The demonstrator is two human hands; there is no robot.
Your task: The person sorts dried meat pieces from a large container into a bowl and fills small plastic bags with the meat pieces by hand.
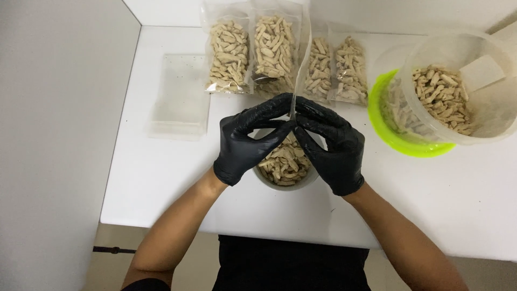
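Both hands wear black gloves and meet fingertip to fingertip over a small round bowl [305, 184] of pale stick-shaped snack pieces. My left hand [246, 141] and my right hand [332, 145] pinch the lower edge of a clear plastic pouch [299, 70] that stands upright, seen edge-on, between them. Whether the pouch holds anything cannot be told. The bowl sits directly under the hands, partly hidden by them.
Several filled clear pouches [257, 54] of the same snack lie in a row at the back. A stack of empty clear pouches [180, 97] lies at the left. A large clear tub [487, 116] of snack pieces rests on a green lid [399, 141] at the right. A white wall [54, 134] borders the table's left side.
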